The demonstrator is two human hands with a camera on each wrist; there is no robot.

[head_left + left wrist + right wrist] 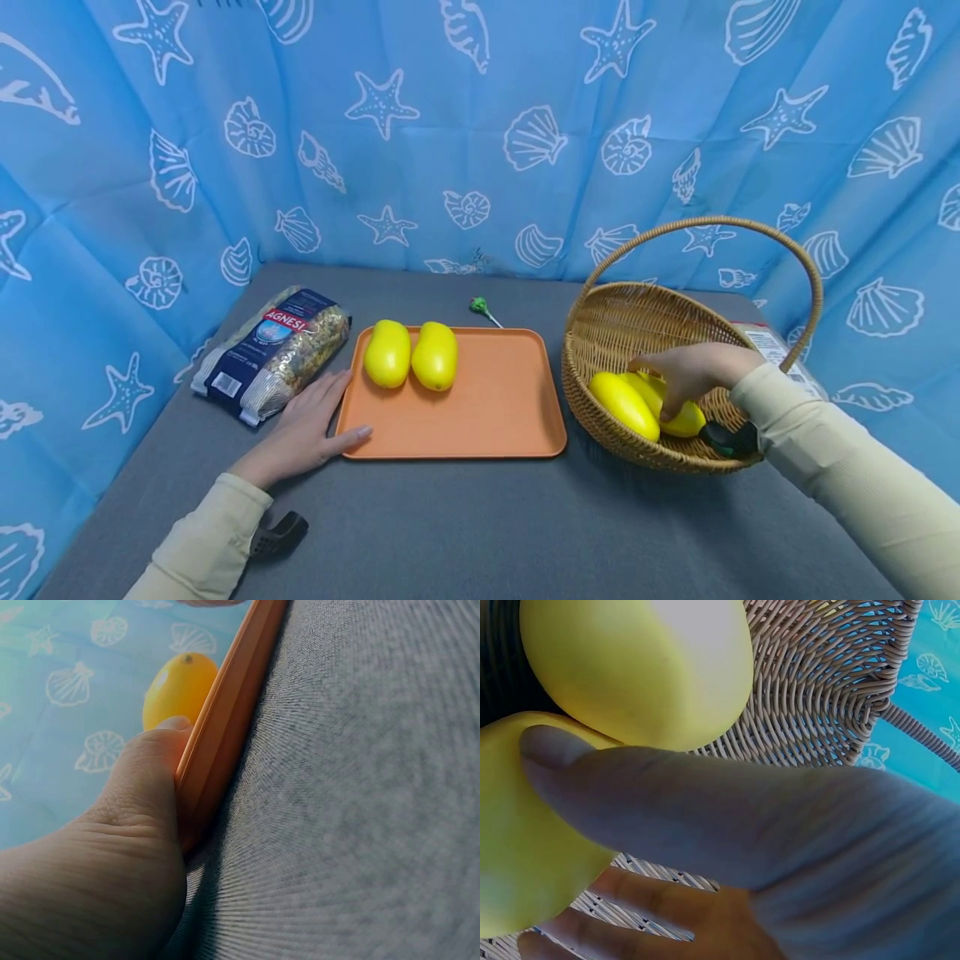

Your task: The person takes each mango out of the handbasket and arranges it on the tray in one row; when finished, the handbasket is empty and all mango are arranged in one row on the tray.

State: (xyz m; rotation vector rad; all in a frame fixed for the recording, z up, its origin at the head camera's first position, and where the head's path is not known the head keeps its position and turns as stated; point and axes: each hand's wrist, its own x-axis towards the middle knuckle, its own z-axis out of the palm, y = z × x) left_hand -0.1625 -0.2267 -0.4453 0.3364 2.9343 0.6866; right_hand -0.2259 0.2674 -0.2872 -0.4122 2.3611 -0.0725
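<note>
Two yellow mangoes (387, 354) (434, 357) lie side by side on the left part of an orange tray (487, 400). My left hand (303, 429) rests at the tray's left edge, fingers straight, and its thumb reaches over the rim (214, 735). Inside the wicker basket (637, 312) lie two more mangoes. My right hand (693, 372) reaches in from the right and grips the right-hand mango (681, 419); its thumb lies across that fruit (532, 840) in the right wrist view, fingers partly hidden. The other mango (625, 405) touches it on the left.
A pasta bag (277, 350) lies left of the tray, near my left fingers. Behind the tray is a small green-headed item on a white stick (478, 306). The basket's tall handle (712, 220) arches above my right hand. A white and red package (776, 350) lies behind the basket's right side.
</note>
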